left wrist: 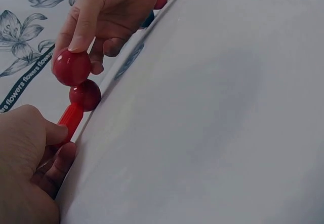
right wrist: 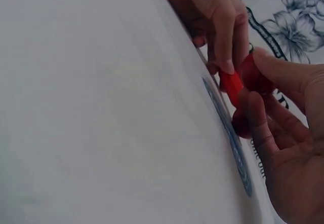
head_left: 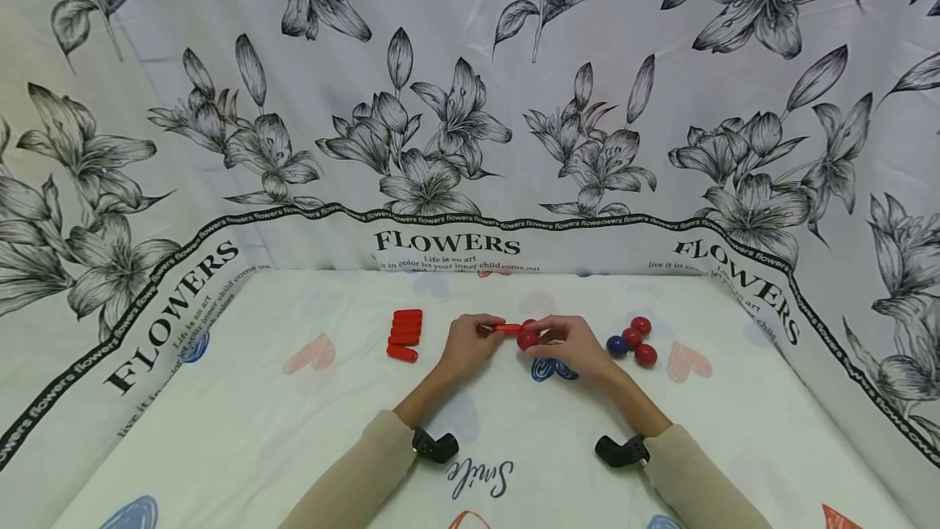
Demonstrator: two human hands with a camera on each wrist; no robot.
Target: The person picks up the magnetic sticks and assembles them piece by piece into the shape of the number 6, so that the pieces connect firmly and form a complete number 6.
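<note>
My left hand (head_left: 468,343) pinches a short red rod (head_left: 508,328) between thumb and fingers. A dark red ball (left wrist: 85,95) sits at the rod's far end, touching it or very near. Another red ball (left wrist: 72,67) is held in the fingertips of my right hand (head_left: 574,341), close beside the first one. In the right wrist view the held ball (right wrist: 255,76) lies between thumb and finger, and the other ball (right wrist: 242,124) shows partly below it. Whether the rod is fixed into a ball is hidden by the fingers.
Several red rods (head_left: 407,326) lie in a stack-like row left of my left hand. Right of my right hand, several red balls (head_left: 645,355) cluster with a blue ball (head_left: 617,346). A flowered curtain (head_left: 455,137) rises behind the white, heart-printed tablecloth (head_left: 294,431).
</note>
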